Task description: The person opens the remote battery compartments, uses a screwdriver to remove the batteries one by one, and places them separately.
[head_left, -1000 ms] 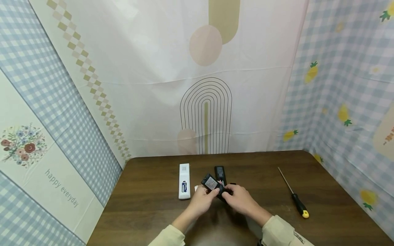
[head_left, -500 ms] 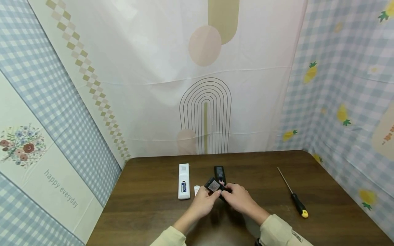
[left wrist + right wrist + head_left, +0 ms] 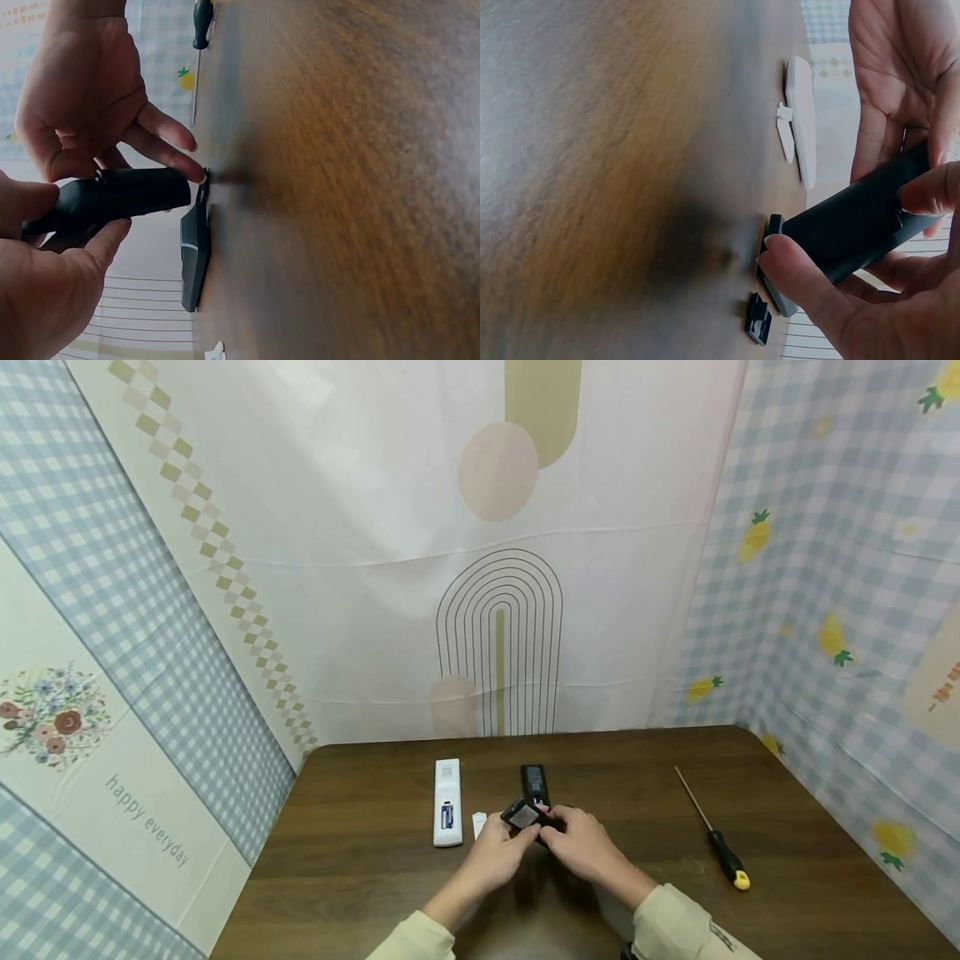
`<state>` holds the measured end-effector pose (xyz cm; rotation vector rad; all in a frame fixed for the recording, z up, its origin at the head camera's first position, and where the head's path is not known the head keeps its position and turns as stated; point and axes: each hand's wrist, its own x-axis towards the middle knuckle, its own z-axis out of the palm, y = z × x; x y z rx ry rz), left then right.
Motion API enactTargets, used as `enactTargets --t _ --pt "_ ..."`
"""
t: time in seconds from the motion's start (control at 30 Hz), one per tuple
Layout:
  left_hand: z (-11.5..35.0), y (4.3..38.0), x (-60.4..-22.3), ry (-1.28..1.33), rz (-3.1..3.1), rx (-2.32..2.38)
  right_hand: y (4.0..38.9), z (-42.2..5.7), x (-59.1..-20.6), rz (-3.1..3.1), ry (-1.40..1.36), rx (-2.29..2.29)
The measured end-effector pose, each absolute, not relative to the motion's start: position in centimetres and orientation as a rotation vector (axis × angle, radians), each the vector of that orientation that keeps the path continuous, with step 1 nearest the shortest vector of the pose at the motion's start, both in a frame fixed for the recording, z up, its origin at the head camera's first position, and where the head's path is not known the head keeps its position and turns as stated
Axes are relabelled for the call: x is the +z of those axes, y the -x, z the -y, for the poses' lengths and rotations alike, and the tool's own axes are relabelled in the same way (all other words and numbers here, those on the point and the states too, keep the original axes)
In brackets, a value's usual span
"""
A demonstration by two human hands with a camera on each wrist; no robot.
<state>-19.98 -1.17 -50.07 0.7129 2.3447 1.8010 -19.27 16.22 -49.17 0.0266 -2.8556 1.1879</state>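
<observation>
A black remote control point(image 3: 522, 814) with a pale label is held above the table by both hands. My left hand point(image 3: 489, 853) grips its far end between thumb and fingers. Nearer me, my right hand point(image 3: 587, 846) holds the other end, its thumb on the back of the remote in the right wrist view. Just behind the hands lies a second black remote point(image 3: 535, 779), partly hidden by them. To the left, a white remote point(image 3: 447, 806) lies with batteries showing in its uncovered compartment, and a small white battery cover point(image 3: 480, 822) rests beside it.
A screwdriver point(image 3: 723, 852) with a black and yellow handle lies on the right of the brown table point(image 3: 337, 860). A small black cover point(image 3: 758, 319) lies by the second black remote in the right wrist view. Patterned cloth hangs behind and on both sides.
The held remote has shifted slightly right and tipped, so its label looks narrower. More of the white battery cover shows beside my left hand. Both hands keep their grip.
</observation>
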Motion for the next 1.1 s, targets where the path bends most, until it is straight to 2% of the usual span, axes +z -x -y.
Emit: enactTargets --t 0.4,0.77,1.1 --pt "1.2 20.2 -50.1 -0.398 -2.171 2.08 19.0 -16.5 -49.8 2.761 -0.078 1.114" --pt "1.5 20.2 -50.4 -0.35 -1.933 2.203 18.0 -17.1 -50.1 2.604 -0.219 0.97" --pt "1.7 20.5 -50.8 -0.31 -1.905 2.227 17.8 -17.4 -51.0 2.398 -0.486 1.045"
